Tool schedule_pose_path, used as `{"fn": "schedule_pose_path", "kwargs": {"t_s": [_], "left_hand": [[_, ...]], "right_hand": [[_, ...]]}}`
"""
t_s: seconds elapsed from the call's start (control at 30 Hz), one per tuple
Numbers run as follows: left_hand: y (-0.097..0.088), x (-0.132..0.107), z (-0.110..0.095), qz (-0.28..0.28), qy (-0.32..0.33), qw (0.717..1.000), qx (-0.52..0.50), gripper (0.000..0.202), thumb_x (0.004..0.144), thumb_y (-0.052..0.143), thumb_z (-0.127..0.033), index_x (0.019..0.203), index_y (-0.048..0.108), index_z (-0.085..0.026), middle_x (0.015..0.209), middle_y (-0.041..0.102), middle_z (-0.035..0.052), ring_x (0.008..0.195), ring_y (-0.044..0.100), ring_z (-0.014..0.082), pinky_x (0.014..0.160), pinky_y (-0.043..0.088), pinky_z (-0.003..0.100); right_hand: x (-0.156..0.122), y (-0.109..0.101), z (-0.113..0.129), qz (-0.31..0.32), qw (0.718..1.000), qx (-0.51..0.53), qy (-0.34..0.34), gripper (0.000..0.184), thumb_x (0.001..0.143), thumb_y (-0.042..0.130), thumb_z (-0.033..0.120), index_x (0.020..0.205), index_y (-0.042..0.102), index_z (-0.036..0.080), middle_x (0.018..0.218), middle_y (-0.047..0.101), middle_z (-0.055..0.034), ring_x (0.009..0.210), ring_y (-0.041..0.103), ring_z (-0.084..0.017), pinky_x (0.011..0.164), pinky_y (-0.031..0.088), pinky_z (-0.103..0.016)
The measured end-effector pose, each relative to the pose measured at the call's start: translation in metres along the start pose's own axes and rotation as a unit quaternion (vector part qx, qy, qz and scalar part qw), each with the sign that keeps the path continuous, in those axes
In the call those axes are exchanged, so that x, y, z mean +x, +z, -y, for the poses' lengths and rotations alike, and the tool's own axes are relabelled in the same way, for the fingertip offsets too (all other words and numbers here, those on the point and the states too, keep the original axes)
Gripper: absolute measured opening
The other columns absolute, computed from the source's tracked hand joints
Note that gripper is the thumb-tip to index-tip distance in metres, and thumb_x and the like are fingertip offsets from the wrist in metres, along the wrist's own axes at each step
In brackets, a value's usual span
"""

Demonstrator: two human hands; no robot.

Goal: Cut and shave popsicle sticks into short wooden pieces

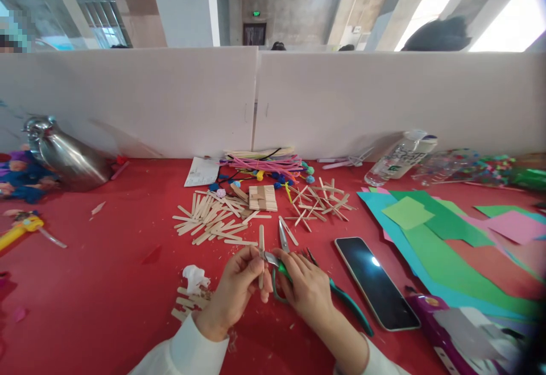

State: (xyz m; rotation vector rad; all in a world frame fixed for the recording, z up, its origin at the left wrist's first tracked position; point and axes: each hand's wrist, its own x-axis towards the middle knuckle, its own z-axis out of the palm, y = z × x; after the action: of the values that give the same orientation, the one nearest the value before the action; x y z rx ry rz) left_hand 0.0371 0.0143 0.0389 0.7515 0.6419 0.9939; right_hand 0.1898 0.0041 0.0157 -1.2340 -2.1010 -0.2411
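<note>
My left hand (242,284) pinches a wooden craft stick (261,238) that stands nearly upright. My right hand (307,287) is closed round a small green-handled knife (271,259), most of its handle hidden by the fingers. The knife's blade meets the stick near its middle, at my left fingertips. A pair of scissors (283,237) lies partly under my right hand, blades pointing away. Teal-handled pliers (353,306) rest beneath that hand and wrist. Ahead lies a loose heap of craft sticks (209,217), with a small stick panel (263,198) beside it.
A black-screened phone (377,284), coloured paper sheets (452,250) and a purple-and-white device (460,329) lie rightward. Crossed-stick pieces (318,204), pipe cleaners (268,164) and a plastic bottle (396,159) are farther back. A steel jug (70,156) stands left, before a white partition (128,102).
</note>
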Motion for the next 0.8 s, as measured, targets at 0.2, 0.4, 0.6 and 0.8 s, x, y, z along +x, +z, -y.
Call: {"fn": "schedule_pose_path", "kwargs": {"t_s": [0.2,0.4,0.6,0.8], "left_hand": [[-0.005,0.001,-0.002,0.0,0.009,0.997,0.071,0.032,0.074,0.064,-0.04,0.067,0.042,-0.017,0.045,0.058,-0.0031,0.038,0.047,0.0075,0.046,0.033,0.019],[-0.005,0.002,-0.003,0.012,0.003,0.995,0.101,0.033,0.075,0.062,-0.043,0.065,0.044,-0.017,0.045,0.058,-0.0022,0.038,0.047,0.0076,0.048,0.034,0.021],[0.001,-0.004,0.004,0.012,0.03,0.998,0.053,0.032,0.077,0.062,-0.041,0.068,0.043,-0.017,0.054,0.065,0.0013,0.043,0.054,0.0091,0.049,0.038,0.021],[0.005,-0.007,0.013,0.031,0.029,0.999,-0.025,0.032,0.078,0.061,-0.04,0.068,0.042,-0.017,0.052,0.062,-0.0009,0.039,0.052,0.0073,0.044,0.036,0.017]], "right_hand": [[-0.001,0.001,-0.007,0.083,0.989,0.121,0.028,0.025,0.087,0.035,0.017,0.098,0.057,0.014,0.07,0.069,-0.0059,0.053,0.063,-0.015,0.048,0.047,-0.022],[0.002,-0.001,-0.016,0.105,0.982,0.155,-0.007,0.022,0.088,0.035,0.018,0.096,0.055,0.014,0.068,0.069,-0.0057,0.055,0.064,-0.016,0.05,0.047,-0.022],[0.001,0.004,-0.004,0.004,0.999,0.047,-0.01,0.025,0.09,0.032,0.022,0.094,0.055,0.014,0.069,0.067,-0.0074,0.057,0.064,-0.018,0.052,0.048,-0.026],[0.0,0.004,0.005,-0.035,0.999,0.025,0.007,0.027,0.093,0.031,0.029,0.091,0.054,0.015,0.065,0.066,-0.0054,0.055,0.062,-0.017,0.052,0.046,-0.024]]}}
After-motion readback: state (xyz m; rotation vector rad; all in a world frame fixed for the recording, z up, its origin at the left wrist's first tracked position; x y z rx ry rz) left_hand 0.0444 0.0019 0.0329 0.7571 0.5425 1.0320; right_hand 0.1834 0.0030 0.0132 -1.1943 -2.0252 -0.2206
